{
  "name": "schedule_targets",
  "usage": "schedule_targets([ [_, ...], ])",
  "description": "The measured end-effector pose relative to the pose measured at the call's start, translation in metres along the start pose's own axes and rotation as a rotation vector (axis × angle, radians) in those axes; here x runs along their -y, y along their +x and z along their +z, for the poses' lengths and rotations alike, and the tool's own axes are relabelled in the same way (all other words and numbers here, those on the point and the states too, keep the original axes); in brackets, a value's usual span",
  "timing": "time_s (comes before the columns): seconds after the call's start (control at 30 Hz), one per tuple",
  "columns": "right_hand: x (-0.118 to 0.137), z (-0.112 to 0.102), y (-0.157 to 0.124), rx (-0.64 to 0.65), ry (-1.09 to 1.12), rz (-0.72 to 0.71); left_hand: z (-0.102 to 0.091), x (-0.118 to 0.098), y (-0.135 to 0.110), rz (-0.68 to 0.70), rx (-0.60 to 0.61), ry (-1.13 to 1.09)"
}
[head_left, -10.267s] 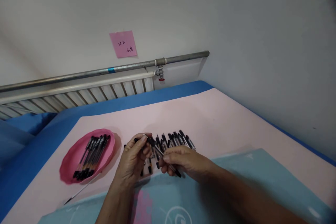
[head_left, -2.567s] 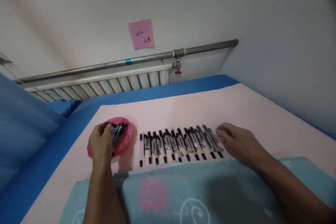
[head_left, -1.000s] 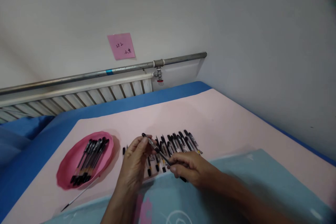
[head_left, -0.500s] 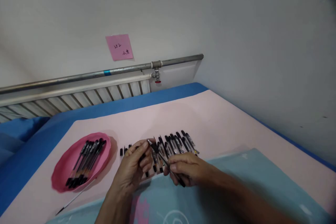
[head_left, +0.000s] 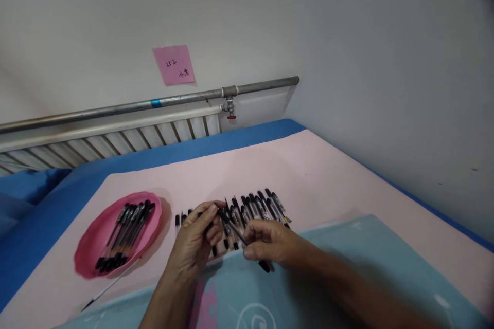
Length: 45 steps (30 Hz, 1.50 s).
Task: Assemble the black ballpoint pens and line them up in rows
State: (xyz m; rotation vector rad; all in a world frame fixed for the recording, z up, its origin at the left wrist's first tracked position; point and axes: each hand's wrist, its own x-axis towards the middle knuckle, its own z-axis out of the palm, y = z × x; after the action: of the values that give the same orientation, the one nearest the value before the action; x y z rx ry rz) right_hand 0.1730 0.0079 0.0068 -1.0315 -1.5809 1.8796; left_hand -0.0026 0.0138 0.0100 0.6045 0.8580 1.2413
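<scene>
In the head view, a slim black pen slants across the space between my hands. My left hand pinches its upper end between thumb and fingertip, and a dark piece shows among the curled fingers, its kind unclear. Lower on the barrel, my right hand is closed around the pen, whose black end pokes out below the fingers. Just behind my hands, several clear-barrelled pens with black caps lie side by side. More pens rest in a pink scalloped bowl on the left.
A thin white stick with a dark tip lies in front of the bowl. The pink table cover has a blue border, and light-blue cloth lies nearest me. Behind stand a radiator and a metal pipe.
The shiny tip at the pen's upper end no longer shows; that end looks black by my left fingertips. The right fingers have shifted slightly on the barrel.
</scene>
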Motion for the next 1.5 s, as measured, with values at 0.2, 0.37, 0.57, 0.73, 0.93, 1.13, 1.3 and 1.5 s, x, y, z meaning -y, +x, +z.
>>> schedule_targets([
  [0.2, -0.004, 0.003, 0.002, 0.128, 0.143, 0.006, 0.0, -0.001, -0.001, 0.006, -0.017, 0.003],
  [0.37, -0.002, 0.003, 0.001, 0.067, 0.219, 0.037, -0.001, -0.002, -0.001, 0.022, -0.019, -0.011],
  [0.57, -0.003, 0.003, 0.002, 0.031, 0.241, 0.034, -0.002, -0.001, -0.001, 0.019, -0.011, -0.014],
  [0.73, -0.003, 0.005, 0.003, 0.059, 0.362, 0.08, -0.003, -0.002, -0.001, 0.043, -0.013, -0.001],
  [0.93, -0.003, 0.002, 0.005, -0.024, 0.301, 0.055, -0.003, -0.001, 0.0, 0.051, -0.017, 0.019],
  [1.13, -0.001, 0.004, 0.003, 0.084, 0.322, 0.107, -0.004, -0.003, 0.001, 0.066, -0.029, 0.037],
  [1.3, -0.009, 0.002, 0.006, -0.099, 0.088, 0.043, -0.003, -0.002, 0.002, 0.077, -0.038, 0.031],
  [1.5, -0.012, 0.003, 0.006, -0.288, -0.116, -0.037, -0.014, -0.009, 0.01, 0.153, -0.113, -0.086],
])
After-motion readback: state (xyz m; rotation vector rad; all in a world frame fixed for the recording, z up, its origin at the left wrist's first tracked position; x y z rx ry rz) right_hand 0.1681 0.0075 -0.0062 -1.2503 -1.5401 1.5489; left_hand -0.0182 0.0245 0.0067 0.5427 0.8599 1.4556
